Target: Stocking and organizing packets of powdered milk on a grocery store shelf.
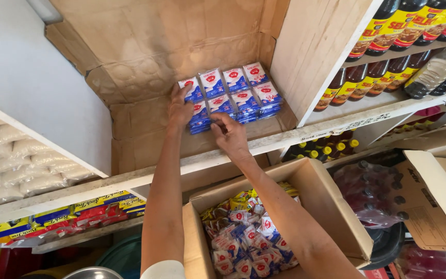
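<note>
Because the packets are small and slippery, they sit in tight rows on a cardboard liner that covers the floor and back of the shelf, pushed into the far right corner against the wooden divider so that wall and corner keep the stacks square. They are white and blue with a red mark, stacked several deep, faces up, edges flush.

The left hand lies flat against the left side of the block, fingers spread on the near-left stack; its grip is open and pressing, not closed on anything, and seems to serve as a stop that keeps the row from sliding left. The right hand rests at the near edge of the block, fingers curled onto the front stack; whether its grip pinches a packet or only nudges the edge, I cannot tell.

Just below the shelf, near the person, stands an open box full of loose packets of the same kind, mixed with yellow ones, within easy reach. Dark bottles with yellow labels fill the shelves to the right; white bags lie at left.
</note>
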